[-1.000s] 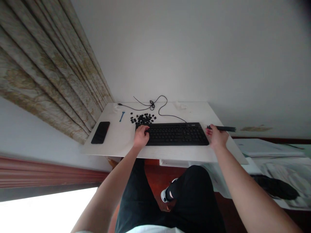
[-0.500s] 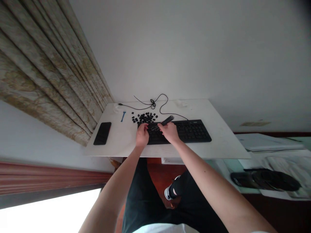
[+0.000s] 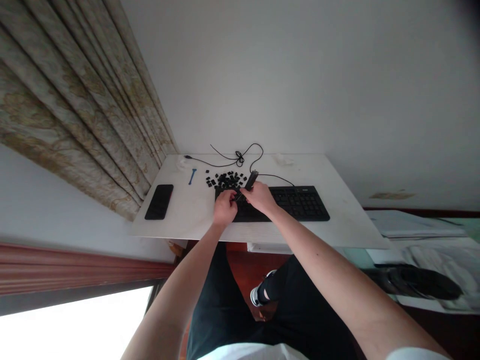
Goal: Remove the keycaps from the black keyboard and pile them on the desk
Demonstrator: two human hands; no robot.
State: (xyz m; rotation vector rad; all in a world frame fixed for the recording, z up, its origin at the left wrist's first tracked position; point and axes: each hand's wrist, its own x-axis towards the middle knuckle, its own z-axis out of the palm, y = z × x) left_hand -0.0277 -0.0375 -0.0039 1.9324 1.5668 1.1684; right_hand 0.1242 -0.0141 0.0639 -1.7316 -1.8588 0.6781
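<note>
A black keyboard [image 3: 300, 204] lies along the front of the white table, its left part bare of many keycaps. My right hand [image 3: 258, 196] is closed around a black keycap puller [image 3: 252, 179], which has a brush at its raised end and thin wires pointing down to the left. Close to those wires, my left hand [image 3: 225, 207] has its fingers pinched together over the keyboard's left part; what is between them is too small to make out. Behind the hands lies a pile of loose black keycaps [image 3: 227, 179].
On the left of the table [image 3: 195, 215] lies a black phone [image 3: 159, 202]. A small blue tool [image 3: 192, 176] is beyond it, left of the keycaps. The keyboard's black cable [image 3: 225, 165] runs in loops near the wall. A patterned curtain [image 3: 93, 90] hangs at the left.
My right hand has tilted the keycap puller more upright and brought it slightly left. My left hand has come closer, its fingers now beside the wires. The view has shifted slightly.
</note>
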